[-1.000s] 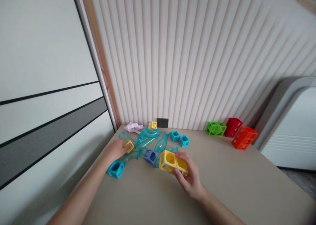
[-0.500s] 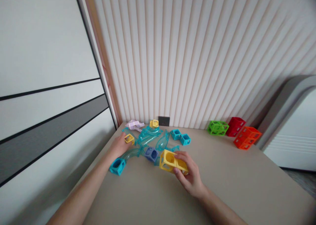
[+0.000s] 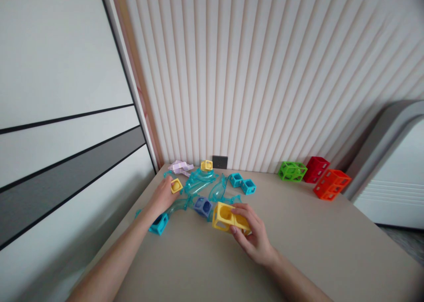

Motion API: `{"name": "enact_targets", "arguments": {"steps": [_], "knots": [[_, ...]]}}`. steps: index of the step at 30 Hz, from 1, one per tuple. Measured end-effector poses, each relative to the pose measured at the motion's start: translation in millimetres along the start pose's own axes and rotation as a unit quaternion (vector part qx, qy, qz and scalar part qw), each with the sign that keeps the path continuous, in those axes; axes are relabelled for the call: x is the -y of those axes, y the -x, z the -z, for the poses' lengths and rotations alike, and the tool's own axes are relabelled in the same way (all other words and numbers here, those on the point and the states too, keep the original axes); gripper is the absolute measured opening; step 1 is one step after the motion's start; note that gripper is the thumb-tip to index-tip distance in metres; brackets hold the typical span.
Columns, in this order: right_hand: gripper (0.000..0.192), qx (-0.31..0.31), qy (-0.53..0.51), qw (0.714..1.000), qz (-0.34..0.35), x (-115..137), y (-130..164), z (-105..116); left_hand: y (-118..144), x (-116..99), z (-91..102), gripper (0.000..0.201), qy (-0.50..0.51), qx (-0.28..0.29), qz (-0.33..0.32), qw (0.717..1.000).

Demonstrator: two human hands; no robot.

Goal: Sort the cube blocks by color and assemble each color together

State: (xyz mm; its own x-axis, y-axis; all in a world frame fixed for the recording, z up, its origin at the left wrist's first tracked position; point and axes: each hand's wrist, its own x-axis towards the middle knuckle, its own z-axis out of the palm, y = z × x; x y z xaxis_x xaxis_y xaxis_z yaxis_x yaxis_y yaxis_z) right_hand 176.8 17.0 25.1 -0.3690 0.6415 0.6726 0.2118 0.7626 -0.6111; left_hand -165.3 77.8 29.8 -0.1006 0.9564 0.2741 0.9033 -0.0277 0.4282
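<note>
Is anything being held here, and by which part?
Yes, two things. The right grip holds a double yellow block by its right half. The left grip holds a single yellow cube by its left side; the exact contact is partly hidden.

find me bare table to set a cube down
Bare tabletop lies between the paired turquoise cubes and the green cubes, and right of the right hand. Crowded: left of that pair, with translucent teal track pieces, a periwinkle cube and the left hand.
</note>
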Motion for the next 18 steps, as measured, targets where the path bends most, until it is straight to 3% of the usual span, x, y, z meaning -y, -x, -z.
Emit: {"name": "enact_targets", "arguments": {"steps": [9,18], "knots": [[0.035,0.012,0.011,1.0,0.006,-1.0,0.3,1.3,-2.0,-0.4,-3.1,0.029,0.032,0.051,-0.021,0.998],[0.033,0.009,0.022,1.0,0.008,-0.6,-0.1,0.8,-6.9,-5.7,0.6,0.024,0.039,0.059,-0.016,0.997]]}}
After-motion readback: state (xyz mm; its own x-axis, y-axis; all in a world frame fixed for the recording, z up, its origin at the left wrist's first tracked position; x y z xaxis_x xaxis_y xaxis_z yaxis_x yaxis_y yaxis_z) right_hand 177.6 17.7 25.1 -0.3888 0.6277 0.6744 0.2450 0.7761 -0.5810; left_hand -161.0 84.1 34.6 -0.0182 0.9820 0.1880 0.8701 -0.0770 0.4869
